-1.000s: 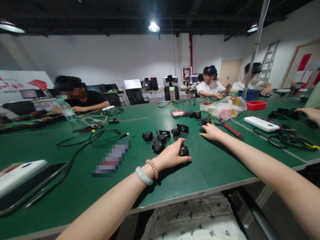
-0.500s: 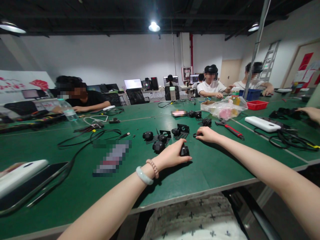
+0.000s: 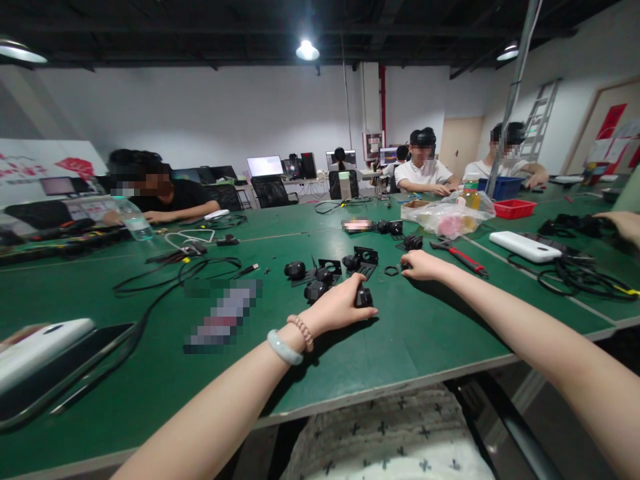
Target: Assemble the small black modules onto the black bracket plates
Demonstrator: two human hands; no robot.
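My left hand [image 3: 336,303] is closed around a small black part with a round lens-like end [image 3: 365,298], low over the green table. My right hand [image 3: 423,265] rests on the table with curled fingers. A dark spot shows at its fingertips, too small to name. Just left of those fingers a thin black ring [image 3: 391,271] lies flat on the table. Beyond my left hand are black round parts [image 3: 295,270] and black metal brackets [image 3: 367,256] with a round hole. Another black round part [image 3: 413,243] lies past my right hand.
A red-handled adjustable wrench [image 3: 467,261] lies right of my right hand. Further right are a white device [image 3: 525,247] and black cables [image 3: 563,279]. Behind stand a plastic bag [image 3: 450,220] and a red tray [image 3: 515,209]. Several people sit around the table [image 3: 425,347].
My right hand has moved slightly right, off the black ring, which now lies in plain sight on the table. My left hand, with the black part, has shifted slightly left.
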